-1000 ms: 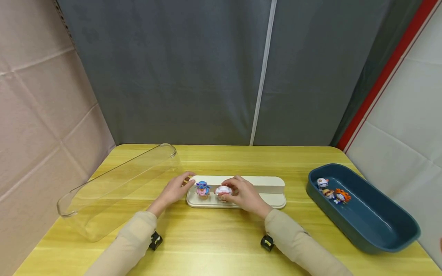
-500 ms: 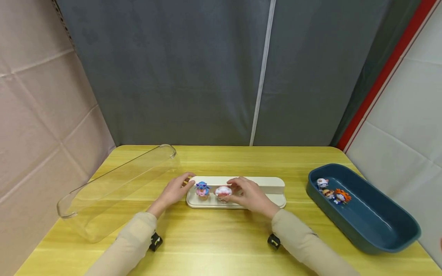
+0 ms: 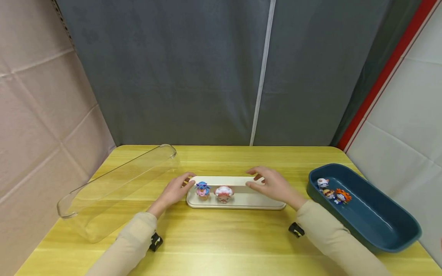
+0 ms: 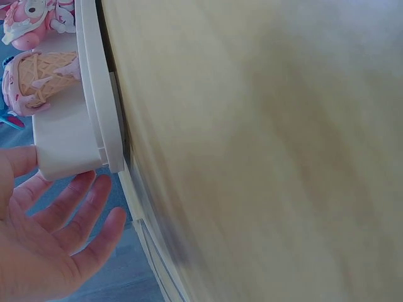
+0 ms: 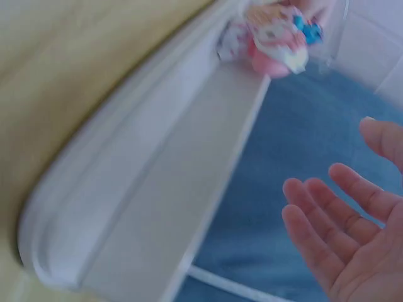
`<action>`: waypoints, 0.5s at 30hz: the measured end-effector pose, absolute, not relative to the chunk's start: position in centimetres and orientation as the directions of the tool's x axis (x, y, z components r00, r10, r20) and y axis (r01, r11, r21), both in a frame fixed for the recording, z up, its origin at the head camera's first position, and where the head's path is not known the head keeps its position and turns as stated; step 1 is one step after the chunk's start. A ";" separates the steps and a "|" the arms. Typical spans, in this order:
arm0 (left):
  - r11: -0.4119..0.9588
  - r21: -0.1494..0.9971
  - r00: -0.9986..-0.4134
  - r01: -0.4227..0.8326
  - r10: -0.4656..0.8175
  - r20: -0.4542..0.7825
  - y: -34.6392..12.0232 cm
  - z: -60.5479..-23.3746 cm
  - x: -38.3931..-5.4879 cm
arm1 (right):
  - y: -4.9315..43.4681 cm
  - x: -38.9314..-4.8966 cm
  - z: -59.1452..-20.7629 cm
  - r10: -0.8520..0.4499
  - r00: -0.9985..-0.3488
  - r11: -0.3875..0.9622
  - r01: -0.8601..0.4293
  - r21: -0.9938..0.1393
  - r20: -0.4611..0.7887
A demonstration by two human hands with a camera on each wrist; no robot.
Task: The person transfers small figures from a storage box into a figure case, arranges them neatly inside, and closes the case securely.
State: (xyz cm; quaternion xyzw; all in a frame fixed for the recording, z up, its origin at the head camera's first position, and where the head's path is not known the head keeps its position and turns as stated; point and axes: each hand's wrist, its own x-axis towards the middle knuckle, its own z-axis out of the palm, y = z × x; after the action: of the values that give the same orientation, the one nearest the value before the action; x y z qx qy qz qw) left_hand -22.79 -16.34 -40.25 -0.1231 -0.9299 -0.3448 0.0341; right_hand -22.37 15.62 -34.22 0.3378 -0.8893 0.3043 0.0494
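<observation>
On the table a long white stepped display base [image 3: 257, 200] bears two small figures. A blue-haired figure [image 3: 202, 190] with sunglasses on a cone stands at its left end; just right of it is a white-and-pink figure [image 3: 223, 194]. My left hand [image 3: 174, 191] is at the base's left end, its relaxed fingers touching the end in the left wrist view [image 4: 56, 233]. Above the base's right half my right hand [image 3: 274, 186] hovers, fingers spread and holding nothing. The right wrist view shows that palm [image 5: 359, 251] apart from the base.
A dark blue tray [image 3: 380, 245] stands at the right with several small figures, including an orange-maned one [image 3: 342, 196], at its far left end. A clear plastic cover [image 3: 117, 184] lies at the left of the wooden table [image 3: 214, 237].
My right hand has let go of the white-and-pink figure and moved right, away from it. That figure stays upright on the base. My left hand has not moved.
</observation>
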 end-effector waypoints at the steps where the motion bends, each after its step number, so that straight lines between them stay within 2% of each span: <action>1: 0.732 0.633 -0.967 0.253 0.206 0.148 -16.4 -40.3 -22.8 | 16.0 -22.4 -33.8 -0.573 -0.767 0.589 -0.631 -0.505 0.289; 15: 0.729 0.639 -0.969 0.246 0.201 0.144 -16.6 -40.4 -22.8 | 21.3 -22.1 -29.3 -0.506 -0.831 0.700 -0.552 -0.453 0.231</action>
State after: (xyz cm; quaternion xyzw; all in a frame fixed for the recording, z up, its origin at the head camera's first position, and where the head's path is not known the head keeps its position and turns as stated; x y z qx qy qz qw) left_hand -22.81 -16.56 -40.43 -0.1202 -0.9292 -0.3481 0.0327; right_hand -22.12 21.30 -29.31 0.2871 -0.9209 0.2600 0.0441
